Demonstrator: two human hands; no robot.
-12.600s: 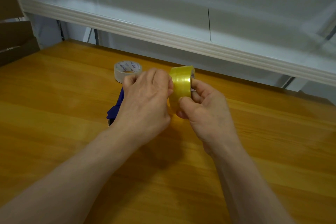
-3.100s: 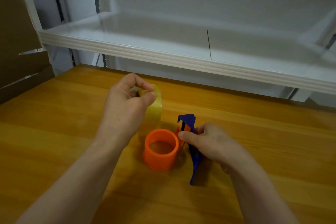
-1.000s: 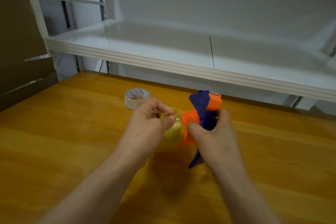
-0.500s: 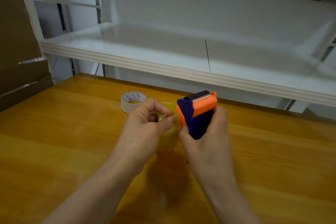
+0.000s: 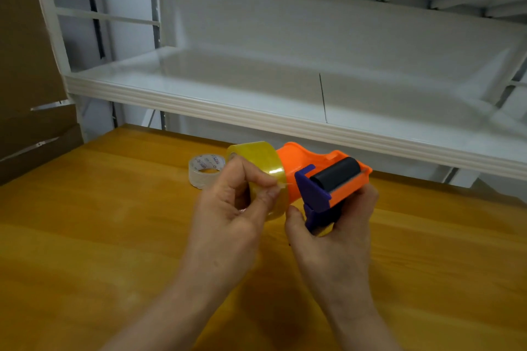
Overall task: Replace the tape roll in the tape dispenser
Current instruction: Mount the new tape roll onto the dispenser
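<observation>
1. Now tipped since half a second ago: orange-and-blue plastic tape dispenser [image 5: 322,179], black roller [image 5: 335,174] up, clamped in right hand [image 5: 333,236] above wooden table [image 5: 85,236].
2. Seated beside it on the hub: glossy yellow tape roll [image 5: 261,168], free end pinched by left hand [image 5: 228,219]; threading probably next.
3. Lying behind, apart on the table: clear used tape roll [image 5: 206,169].

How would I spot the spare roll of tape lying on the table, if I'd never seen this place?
Start at the wooden table under the white shelf. Just beyond the left hand, lying flat, is the clear tape roll. Unlike the yellow tape roll on the orange dispenser, it is colourless with printing inside and nobody touches it.
</observation>
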